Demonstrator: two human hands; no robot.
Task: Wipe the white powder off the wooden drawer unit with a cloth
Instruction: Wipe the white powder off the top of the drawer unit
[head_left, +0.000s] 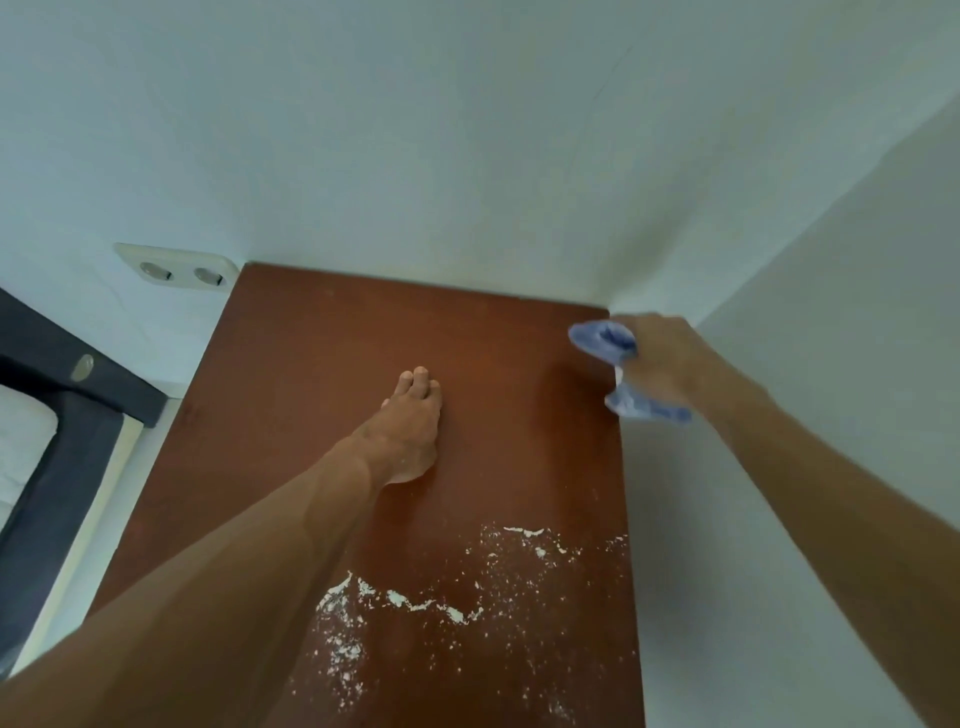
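The reddish-brown top of the wooden drawer unit (322, 364) fills the middle of the head view, set into a corner of white walls. White powder (498, 587) lies scattered over its near right part, in clumps and specks. My left hand (410, 426) rests flat on the middle of the top, fingers straight and pointing away from me. My right hand (660, 358) grips a bunched blue cloth (605, 340) at the far right edge of the top, close to the side wall. The far half of the top shows bare wood.
White walls close in behind and to the right of the unit. A cream double socket (179, 270) sits on the back wall at left. A dark bed frame (57, 374) with a white mattress stands at the far left, with pale floor between it and the unit.
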